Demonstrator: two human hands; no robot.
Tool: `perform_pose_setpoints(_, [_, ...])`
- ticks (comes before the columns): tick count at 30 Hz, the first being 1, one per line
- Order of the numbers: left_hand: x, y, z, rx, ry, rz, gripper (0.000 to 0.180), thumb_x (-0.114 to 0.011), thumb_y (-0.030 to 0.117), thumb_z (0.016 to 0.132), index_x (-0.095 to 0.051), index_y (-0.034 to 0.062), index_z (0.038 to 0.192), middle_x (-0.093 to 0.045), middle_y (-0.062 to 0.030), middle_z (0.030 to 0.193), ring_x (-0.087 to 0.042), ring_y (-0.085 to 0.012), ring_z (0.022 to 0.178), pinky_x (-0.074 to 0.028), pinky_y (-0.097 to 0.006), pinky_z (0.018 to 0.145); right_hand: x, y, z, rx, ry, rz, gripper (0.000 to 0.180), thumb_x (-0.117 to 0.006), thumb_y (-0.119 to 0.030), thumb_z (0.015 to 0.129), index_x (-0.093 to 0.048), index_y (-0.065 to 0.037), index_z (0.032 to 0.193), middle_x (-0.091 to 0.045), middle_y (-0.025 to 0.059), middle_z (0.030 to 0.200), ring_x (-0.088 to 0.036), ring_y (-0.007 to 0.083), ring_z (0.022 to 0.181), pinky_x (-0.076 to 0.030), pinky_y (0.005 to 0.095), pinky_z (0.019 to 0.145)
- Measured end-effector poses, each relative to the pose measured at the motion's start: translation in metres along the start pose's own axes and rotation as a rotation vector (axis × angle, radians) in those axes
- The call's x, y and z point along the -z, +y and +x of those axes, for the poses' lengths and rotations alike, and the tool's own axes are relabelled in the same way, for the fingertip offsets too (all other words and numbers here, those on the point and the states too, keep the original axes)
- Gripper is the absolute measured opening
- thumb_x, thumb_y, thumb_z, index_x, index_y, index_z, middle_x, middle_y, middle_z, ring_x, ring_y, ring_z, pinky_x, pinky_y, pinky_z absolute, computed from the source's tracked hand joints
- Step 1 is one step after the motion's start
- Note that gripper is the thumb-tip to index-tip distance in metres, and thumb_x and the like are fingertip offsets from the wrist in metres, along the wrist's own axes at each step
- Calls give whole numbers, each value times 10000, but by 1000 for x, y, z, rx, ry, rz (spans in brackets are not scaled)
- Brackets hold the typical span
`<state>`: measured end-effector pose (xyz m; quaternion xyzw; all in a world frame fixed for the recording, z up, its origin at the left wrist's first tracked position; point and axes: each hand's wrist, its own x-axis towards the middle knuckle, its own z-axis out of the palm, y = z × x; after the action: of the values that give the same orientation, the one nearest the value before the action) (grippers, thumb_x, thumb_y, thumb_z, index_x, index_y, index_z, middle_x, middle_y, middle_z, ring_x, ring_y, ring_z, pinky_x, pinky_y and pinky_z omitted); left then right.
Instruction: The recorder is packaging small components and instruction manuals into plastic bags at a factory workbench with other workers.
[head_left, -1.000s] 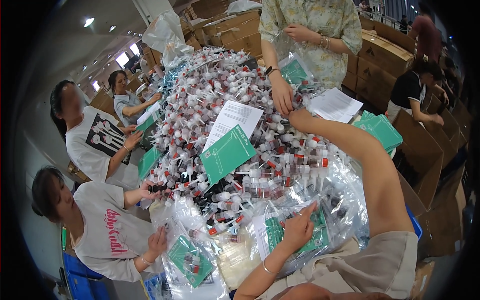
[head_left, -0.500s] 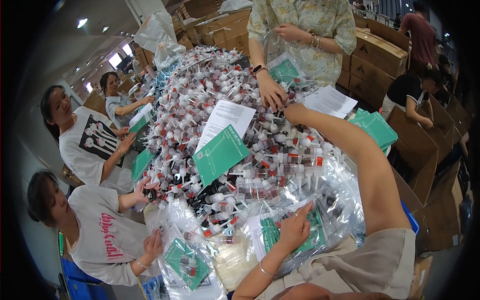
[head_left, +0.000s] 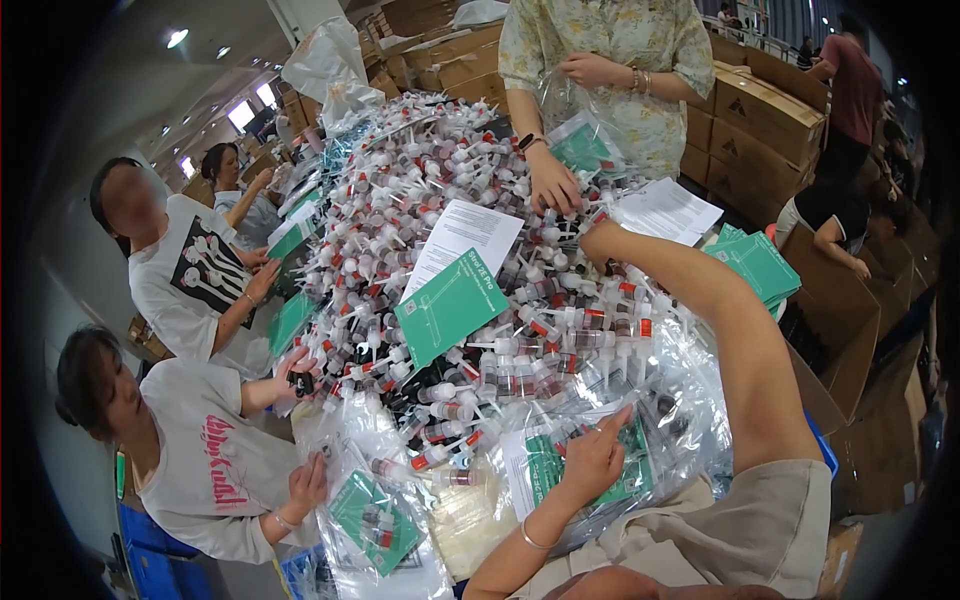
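A big heap of small spray bottles (head_left: pixel 470 250) with white pump heads and red bands covers the table. My right hand (head_left: pixel 598 236) reaches far into the heap, its fingers buried among the bottles. My left hand (head_left: pixel 592 460), with a bracelet on the wrist, lies on a clear plastic bag (head_left: pixel 640 450) holding a green card, fingers curled on the film and the index finger stretched out. A green card (head_left: pixel 452 305) and a white printed sheet (head_left: pixel 462 240) lie on top of the heap.
A person opposite (head_left: pixel 610 60) holds a clear bag, one hand (head_left: pixel 552 185) in the heap close to my right hand. Three people sit on the left, one pressing down a filled bag (head_left: pixel 375 515). More green cards (head_left: pixel 755 262) and cardboard boxes (head_left: pixel 770 110) stand on the right.
My hands have barely moved. The opposite person's hand has shifted slightly in the heap, and the near-left person has raised a hand to the heap's edge.
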<state>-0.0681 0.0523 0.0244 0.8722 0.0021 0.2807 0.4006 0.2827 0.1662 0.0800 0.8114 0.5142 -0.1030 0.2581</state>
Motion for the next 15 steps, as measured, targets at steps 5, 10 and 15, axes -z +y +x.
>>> perform_pose_setpoints(5, [-2,-2,-2,9,19,27,595,-530,-59,701,-484,77,1278,-645,-110,1013,-595,-230,573,-472,-306,525,-7,-6,-12,-38,39,16,454,-813,-243,542,-700,-92,954,-676,80,994,-644,254,920,-518,402,730])
perform_pose_setpoints(10, [-2,-1,-3,23,-5,55,589,-522,-51,707,-483,83,1280,-644,-105,1021,-599,-225,585,-476,-307,540,-21,-6,-28,36,172,124,375,-754,-183,595,-685,-46,937,-664,143,1003,-634,293,952,-515,404,762])
perform_pose_setpoints(15, [-5,-2,-1,27,-11,58,572,-511,-42,721,-487,83,1278,-646,-96,1029,-597,-218,588,-470,-300,545,-44,3,-33,71,421,227,367,-680,-214,656,-627,-16,961,-661,163,935,-639,318,894,-512,432,752])
